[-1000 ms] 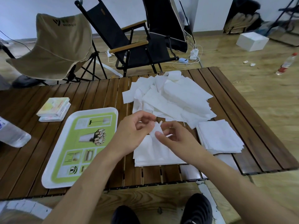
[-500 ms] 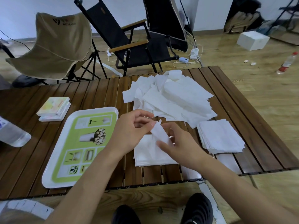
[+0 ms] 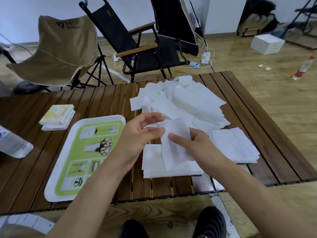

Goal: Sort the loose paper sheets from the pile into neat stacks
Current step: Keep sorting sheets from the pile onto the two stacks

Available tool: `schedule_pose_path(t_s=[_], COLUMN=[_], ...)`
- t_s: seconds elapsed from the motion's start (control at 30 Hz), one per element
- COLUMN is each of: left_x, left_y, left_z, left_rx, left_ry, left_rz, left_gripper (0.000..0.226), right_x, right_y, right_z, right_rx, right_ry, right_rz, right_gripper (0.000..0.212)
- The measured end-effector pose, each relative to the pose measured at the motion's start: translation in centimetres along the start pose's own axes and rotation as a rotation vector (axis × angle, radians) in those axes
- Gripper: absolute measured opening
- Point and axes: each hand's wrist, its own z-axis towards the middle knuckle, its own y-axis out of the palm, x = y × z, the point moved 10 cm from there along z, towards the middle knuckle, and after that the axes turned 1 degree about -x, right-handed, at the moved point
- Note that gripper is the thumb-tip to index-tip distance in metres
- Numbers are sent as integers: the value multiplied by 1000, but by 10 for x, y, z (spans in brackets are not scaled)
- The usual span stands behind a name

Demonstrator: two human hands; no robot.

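Observation:
A loose pile of white paper sheets (image 3: 181, 103) lies at the far middle of the slatted wooden table (image 3: 106, 102). One white sheet (image 3: 176, 143) is spread between my hands above a neat stack (image 3: 154, 162) near the front edge. My right hand (image 3: 193, 145) pinches the sheet from the right, thumb on top. My left hand (image 3: 140, 133) touches its left edge with its fingertips, fingers apart. A second neat stack (image 3: 235, 145) lies to the right.
A white and green tray (image 3: 85, 155) lies left of the stacks. Small notepads (image 3: 57, 116) and a plastic bottle (image 3: 12, 143) sit further left. Folding chairs (image 3: 137, 42) stand behind the table. My shoes (image 3: 211, 224) show below the table's front edge.
The folded sheet has been opened out wider between my hands and now hangs over the near stack. My left hand's fingers have spread apart.

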Motion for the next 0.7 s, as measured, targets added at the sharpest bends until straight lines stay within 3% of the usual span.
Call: schedule_pose_path(t_s=[0.13,0.57,0.7], left_x=[1,-27,-30], left_y=[3,31,48], left_z=[2,-2,-8], left_rx=[10,56,47], left_ry=[19,-111,-141], left_rz=[-185,-267,-371], left_gripper=[35,48,23], right_x=[1,1,4], right_y=[0,4,7], right_z=[-1,-2,-4], right_rx=[-17,-9,-9], right_ry=[26,61,44], right_rz=[133,514,506], right_gripper=[30,32,29])
